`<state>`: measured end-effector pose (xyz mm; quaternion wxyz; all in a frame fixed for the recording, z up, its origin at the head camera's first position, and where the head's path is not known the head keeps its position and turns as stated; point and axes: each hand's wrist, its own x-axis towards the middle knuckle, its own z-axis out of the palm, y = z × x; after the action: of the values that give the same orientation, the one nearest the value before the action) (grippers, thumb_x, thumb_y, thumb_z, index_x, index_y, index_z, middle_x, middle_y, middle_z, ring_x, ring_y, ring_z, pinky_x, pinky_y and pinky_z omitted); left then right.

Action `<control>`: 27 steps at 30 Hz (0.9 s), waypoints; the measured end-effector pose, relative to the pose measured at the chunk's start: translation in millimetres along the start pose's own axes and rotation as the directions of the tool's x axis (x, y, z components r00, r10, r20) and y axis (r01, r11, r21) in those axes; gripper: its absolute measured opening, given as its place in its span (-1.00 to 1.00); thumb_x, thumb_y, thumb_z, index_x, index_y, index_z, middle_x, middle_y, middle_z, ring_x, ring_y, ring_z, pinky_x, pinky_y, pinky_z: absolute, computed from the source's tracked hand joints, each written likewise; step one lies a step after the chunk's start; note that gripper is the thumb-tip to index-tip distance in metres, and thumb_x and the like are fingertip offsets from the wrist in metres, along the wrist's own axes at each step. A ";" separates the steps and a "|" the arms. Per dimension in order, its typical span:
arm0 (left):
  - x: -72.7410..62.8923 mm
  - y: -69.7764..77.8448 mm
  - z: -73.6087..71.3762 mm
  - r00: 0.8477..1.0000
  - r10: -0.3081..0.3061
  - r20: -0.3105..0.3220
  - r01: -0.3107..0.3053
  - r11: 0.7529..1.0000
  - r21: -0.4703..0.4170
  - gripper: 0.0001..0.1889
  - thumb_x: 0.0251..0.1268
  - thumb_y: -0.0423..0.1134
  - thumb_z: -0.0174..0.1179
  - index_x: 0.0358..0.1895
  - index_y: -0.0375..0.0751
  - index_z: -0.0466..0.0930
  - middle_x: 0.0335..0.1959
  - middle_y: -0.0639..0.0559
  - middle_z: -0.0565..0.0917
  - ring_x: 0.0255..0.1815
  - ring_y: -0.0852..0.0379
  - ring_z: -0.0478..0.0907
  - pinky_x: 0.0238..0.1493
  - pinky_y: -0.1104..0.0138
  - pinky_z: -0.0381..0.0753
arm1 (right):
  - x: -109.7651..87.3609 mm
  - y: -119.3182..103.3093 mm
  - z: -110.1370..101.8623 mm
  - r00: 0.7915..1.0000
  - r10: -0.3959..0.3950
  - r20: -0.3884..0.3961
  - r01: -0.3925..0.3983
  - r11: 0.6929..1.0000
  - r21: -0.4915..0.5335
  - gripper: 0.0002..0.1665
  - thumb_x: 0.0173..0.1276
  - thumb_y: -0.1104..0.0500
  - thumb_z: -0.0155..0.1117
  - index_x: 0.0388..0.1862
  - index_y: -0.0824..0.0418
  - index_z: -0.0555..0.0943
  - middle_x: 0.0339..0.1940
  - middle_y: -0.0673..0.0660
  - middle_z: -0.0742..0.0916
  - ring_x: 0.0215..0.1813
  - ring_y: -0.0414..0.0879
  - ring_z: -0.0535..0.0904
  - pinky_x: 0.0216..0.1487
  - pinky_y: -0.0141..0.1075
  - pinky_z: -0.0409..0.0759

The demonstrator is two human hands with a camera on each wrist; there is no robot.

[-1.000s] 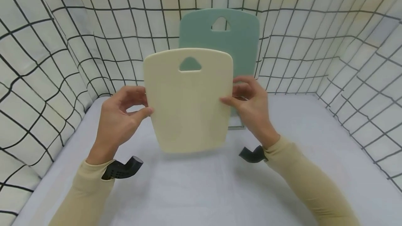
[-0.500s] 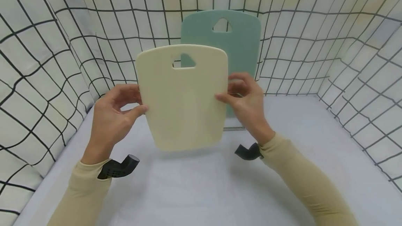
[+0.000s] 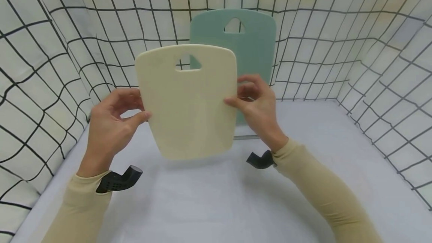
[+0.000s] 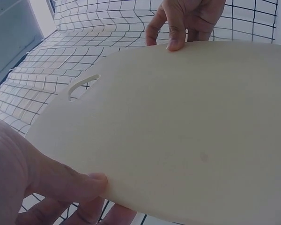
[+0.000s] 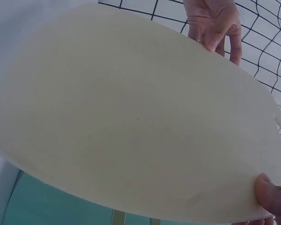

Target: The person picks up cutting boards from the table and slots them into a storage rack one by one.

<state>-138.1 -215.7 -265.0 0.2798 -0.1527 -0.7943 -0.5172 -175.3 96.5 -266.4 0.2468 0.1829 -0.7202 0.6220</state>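
Observation:
A cream cutting board (image 3: 190, 111) with a handle slot near its top is held up above the white surface, facing me. My left hand (image 3: 113, 126) pinches its left edge, thumb on the front and fingers behind. On the opposite edge my right hand (image 3: 258, 108) pinches it the same way. Behind it stands a teal cutting board (image 3: 253, 44), its lower left part hidden by the cream one. In the left wrist view the cream board (image 4: 178, 126) fills most of the picture, and both thumbs press on its face.
A thin metal bar (image 3: 246, 137) shows low in front of the teal board; in the right wrist view, metal strips (image 5: 118, 217) cross the teal face. Black-lined grid cloth walls (image 3: 135, 25) rise at the back and both sides of the white surface (image 3: 202, 205).
Both hands have carried the cream board leftward and slightly up, a little nearer to me. More of the teal board shows, and its position hardly differs.

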 end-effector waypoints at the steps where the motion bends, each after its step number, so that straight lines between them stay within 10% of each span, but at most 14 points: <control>1: 0.1 -0.3 -0.2 1.000 -0.001 -0.002 0.001 1.000 -0.003 -0.50 0.07 -0.63 0.41 0.13 -0.28 0.65 -0.15 0.34 0.70 -0.19 0.32 0.68 -0.07 0.63 0.68 | 0.0 0.5 0.5 1.000 -0.003 -0.001 0.003 1.000 0.001 -0.43 0.06 0.38 0.63 0.06 0.23 0.61 -0.38 -0.02 0.73 -0.29 -0.09 0.71 -0.08 -0.28 0.80; 27: -0.4 -3.6 -4.8 0.999 -0.004 -0.037 0.005 1.000 0.007 -0.50 0.07 -0.64 0.40 0.13 -0.27 0.67 -0.15 0.34 0.72 -0.20 0.31 0.68 -0.04 0.64 0.66 | 0.4 2.4 9.2 1.000 -0.006 -0.008 0.006 1.000 0.012 -0.44 0.07 0.36 0.63 0.05 0.21 0.61 -0.35 0.09 0.73 -0.28 -0.06 0.71 -0.08 -0.23 0.81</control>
<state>-138.3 -221.6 -266.4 0.2940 -0.1402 -0.7912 -0.5176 -178.2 87.8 -269.0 0.2503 0.1839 -0.7151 0.6262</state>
